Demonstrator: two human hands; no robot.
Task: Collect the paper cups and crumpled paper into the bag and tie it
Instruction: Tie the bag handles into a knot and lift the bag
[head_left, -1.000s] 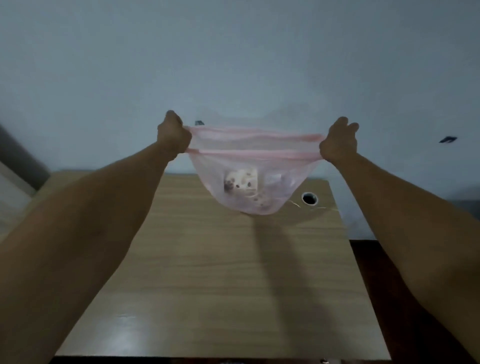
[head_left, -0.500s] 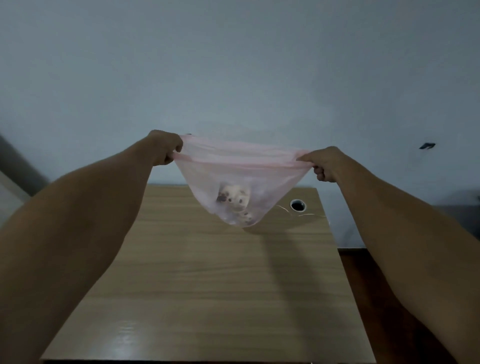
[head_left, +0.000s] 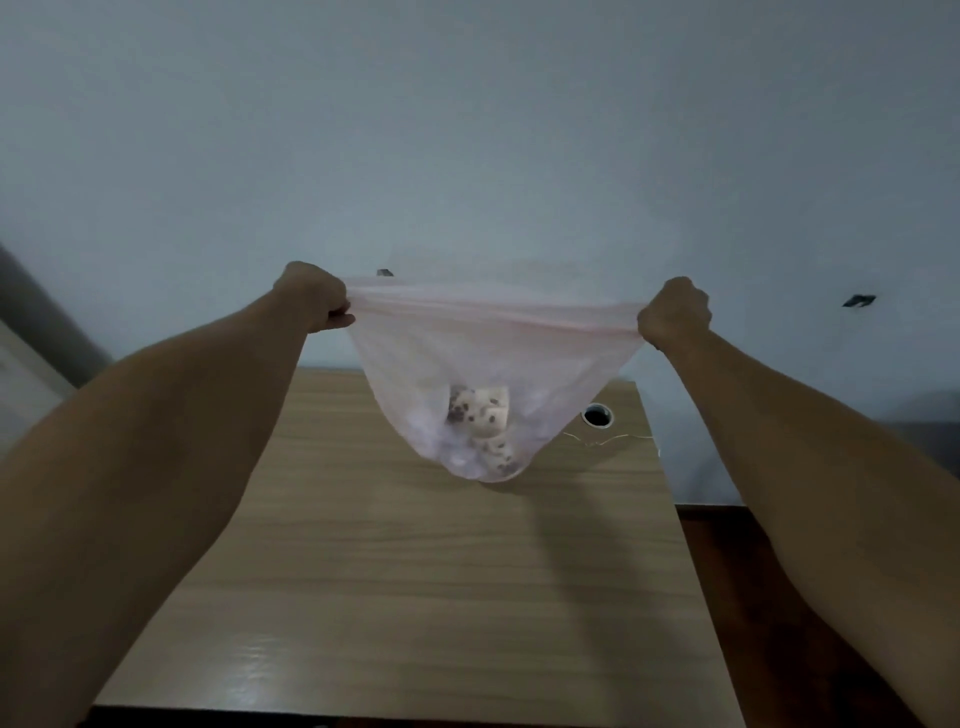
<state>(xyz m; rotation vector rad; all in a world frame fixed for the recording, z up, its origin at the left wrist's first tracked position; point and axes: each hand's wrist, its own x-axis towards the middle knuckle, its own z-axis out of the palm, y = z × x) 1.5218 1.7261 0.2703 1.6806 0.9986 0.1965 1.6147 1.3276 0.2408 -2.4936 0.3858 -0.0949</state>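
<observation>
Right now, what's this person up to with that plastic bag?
A person holds a thin pink bag up over a wooden table, the left hand and right hand each gripping one end of its top edge and pulling it taut. Spotted paper cups and some white crumpled paper sit at the bottom of the bag. The top is not tied yet. The table shows only a cable hole.

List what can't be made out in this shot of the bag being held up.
- Head view: the count of paper cups inside the bag; the hazy plastic blurs them.
- Crumpled paper: only pale blurs through the film.
- Left hand and right hand: fingers curled into the rim, grip hidden.
- Wall marks: too small.
- Table near edge: cut off by the frame.
</observation>
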